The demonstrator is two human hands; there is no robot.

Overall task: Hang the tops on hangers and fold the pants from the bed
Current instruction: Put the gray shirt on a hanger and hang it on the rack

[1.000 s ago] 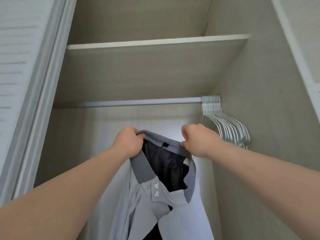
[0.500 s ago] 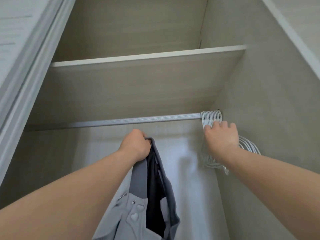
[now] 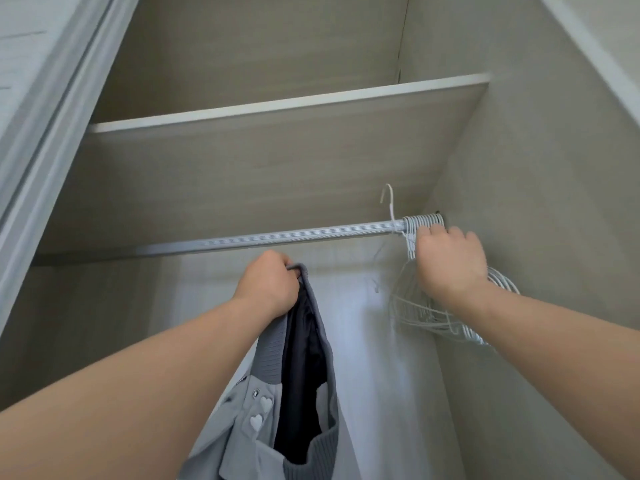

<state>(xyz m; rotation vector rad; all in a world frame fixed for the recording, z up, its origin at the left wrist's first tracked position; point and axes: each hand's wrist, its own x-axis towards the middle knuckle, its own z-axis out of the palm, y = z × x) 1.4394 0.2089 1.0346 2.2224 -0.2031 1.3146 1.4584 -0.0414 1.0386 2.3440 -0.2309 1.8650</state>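
A light grey jacket (image 3: 242, 441) with a ribbed collar, dark lining and two white heart buttons hangs from my left hand (image 3: 268, 289), which grips its collar below the closet rod (image 3: 242, 240). Several white wire hangers (image 3: 420, 315) bunch at the rod's right end. My right hand (image 3: 448, 265) grips into that bunch just under the rod. One hanger's hook (image 3: 389, 202) sticks up above the rod, lifted off it. The jacket's lower part runs out of view.
A wooden shelf (image 3: 277, 109) sits above the rod. The closet's right wall (image 3: 554, 237) is close beside the hangers. A white sliding door frame (image 3: 45, 140) runs down the left edge. The back wall (image 3: 363, 341) shows behind the jacket.
My right hand let go of the jacket collar and reached right to the hangers. One hanger's hook has since risen off the rod. The jacket now hangs from my left hand alone.
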